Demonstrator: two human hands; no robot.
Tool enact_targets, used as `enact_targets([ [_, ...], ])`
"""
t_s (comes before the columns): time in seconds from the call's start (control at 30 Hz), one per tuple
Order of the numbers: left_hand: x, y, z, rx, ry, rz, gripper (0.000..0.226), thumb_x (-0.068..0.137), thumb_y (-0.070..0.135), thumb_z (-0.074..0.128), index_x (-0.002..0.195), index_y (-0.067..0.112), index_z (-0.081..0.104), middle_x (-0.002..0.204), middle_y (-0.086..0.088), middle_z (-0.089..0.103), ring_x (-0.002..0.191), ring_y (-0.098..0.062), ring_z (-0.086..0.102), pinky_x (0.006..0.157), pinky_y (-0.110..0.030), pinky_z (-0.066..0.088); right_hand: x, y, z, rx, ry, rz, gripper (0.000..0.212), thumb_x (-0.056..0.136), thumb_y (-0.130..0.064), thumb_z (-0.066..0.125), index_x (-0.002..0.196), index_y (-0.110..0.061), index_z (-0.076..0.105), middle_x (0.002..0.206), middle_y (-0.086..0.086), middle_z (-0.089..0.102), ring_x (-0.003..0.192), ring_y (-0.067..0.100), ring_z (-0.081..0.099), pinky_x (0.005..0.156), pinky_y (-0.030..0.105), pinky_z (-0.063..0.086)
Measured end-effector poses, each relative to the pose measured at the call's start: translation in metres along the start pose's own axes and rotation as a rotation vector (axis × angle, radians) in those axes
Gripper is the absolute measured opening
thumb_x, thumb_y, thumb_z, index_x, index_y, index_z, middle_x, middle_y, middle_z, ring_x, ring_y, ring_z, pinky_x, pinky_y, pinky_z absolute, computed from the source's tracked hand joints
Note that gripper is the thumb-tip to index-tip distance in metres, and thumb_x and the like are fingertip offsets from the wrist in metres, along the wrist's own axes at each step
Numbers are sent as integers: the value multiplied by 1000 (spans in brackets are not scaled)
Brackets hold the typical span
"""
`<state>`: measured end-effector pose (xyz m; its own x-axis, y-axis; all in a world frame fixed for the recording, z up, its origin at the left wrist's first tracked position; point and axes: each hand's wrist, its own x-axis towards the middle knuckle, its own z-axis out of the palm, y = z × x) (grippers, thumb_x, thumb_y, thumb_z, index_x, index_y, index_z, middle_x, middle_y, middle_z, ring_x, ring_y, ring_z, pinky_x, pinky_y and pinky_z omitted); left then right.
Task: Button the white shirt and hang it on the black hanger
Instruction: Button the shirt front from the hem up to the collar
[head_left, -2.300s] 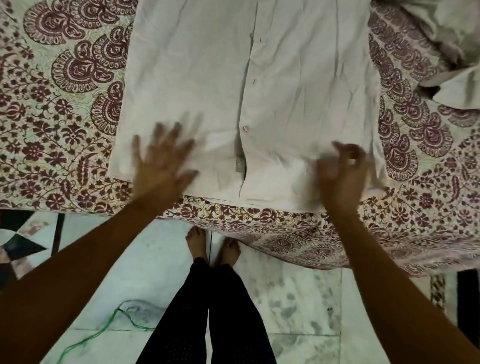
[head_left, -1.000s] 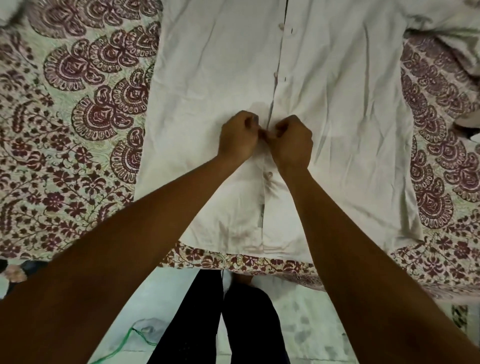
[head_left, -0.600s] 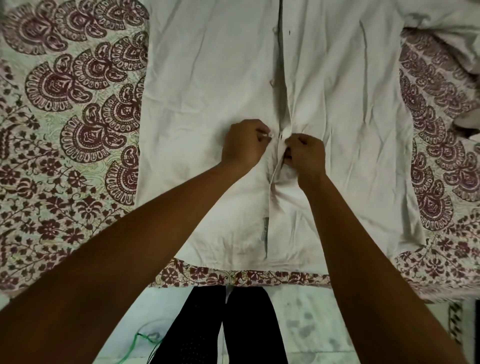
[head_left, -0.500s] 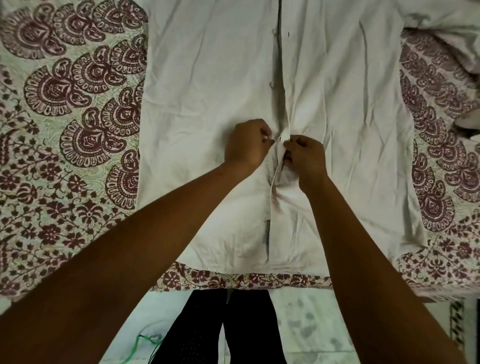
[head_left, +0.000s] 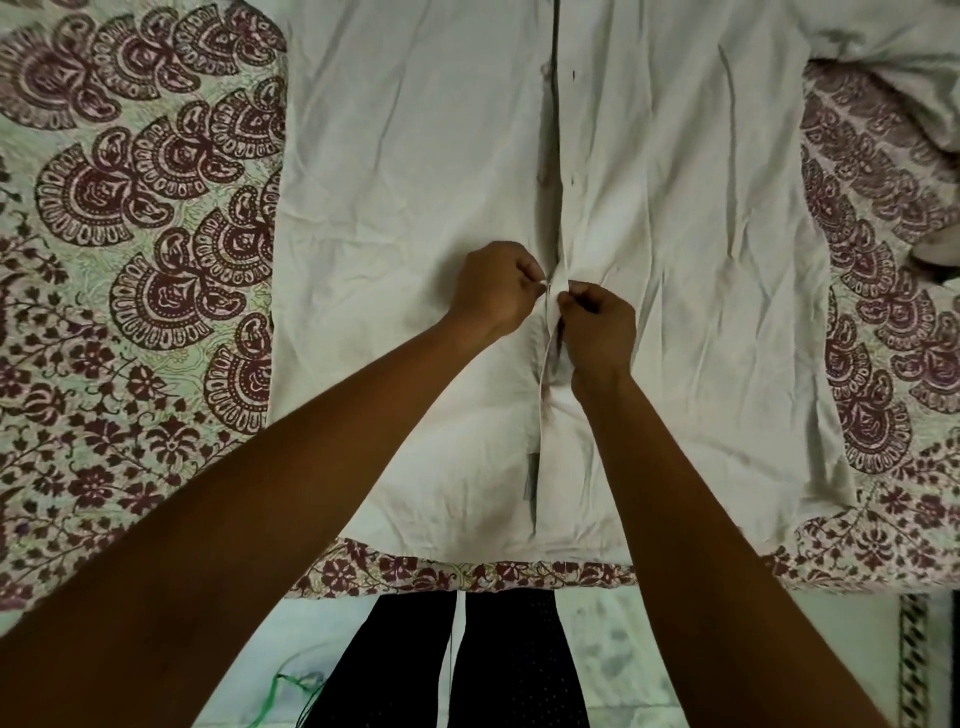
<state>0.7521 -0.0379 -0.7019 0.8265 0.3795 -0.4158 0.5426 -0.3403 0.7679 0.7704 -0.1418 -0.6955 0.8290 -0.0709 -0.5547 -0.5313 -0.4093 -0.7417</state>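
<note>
Shirt (head_left: 415, 182) is lying flat, front up, on the bed (head_left: 130, 260), hem toward the person. It is probably spread this way so the two front edges are meeting down the middle and the buttons are lining up with their holes.

Left grip (head_left: 493, 291) is pinching the button-side edge. Right grip (head_left: 597, 327) is pinching the hole-side edge just beside it, and the fingertips are nearly touching across the opening. Both grips are curling tight on cloth.

Cloth between the grips and just under them is bunching and lifting off the bed. The right-hand edge is riding over the left, likely so a button can be pushed through its hole. That button is hiding between the fingers, so I cannot tell whether it is through.

Beyond the grips, away from the person, the front is gaping along a dark slit, with two buttons (head_left: 545, 179) sitting unfastened beside it. On the near side, toward the hem, the edges are overlapping. I cannot tell whether they are fastened there.

Judging by this, the buttoning is at an early stage and working from the hem upward. No hanger is showing anywhere.
</note>
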Motion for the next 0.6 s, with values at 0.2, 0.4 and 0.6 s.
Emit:
enact_targets([
  [0.2,0,2,0,-17,-14,-15,8,84,8,64,88,3,69,90,-12,70,84,-22,66,75,-21,48,-8,0,9,-80,82,-81,21,92,-7,53,109,-7,67,91,-7,59,86,6,55,73,3,39],
  [0.4,-7,3,7,-46,89,0,11,84,-2,59,88,1,68,90,-14,69,84,-22,65,76,-25,51,-10,0,7,-163,96,-178,23,91,-3,50,104,-7,69,88,-9,59,78,2,54,61,-8,34],
  [0.6,-4,0,2,-100,41,-40,11,83,0,63,93,-2,67,90,-16,69,78,-17,63,75,-25,52,-4,-5,4,-163,-40,-178,33,92,-13,50,59,-13,57,55,-1,51,53,10,45,57,22,40],
])
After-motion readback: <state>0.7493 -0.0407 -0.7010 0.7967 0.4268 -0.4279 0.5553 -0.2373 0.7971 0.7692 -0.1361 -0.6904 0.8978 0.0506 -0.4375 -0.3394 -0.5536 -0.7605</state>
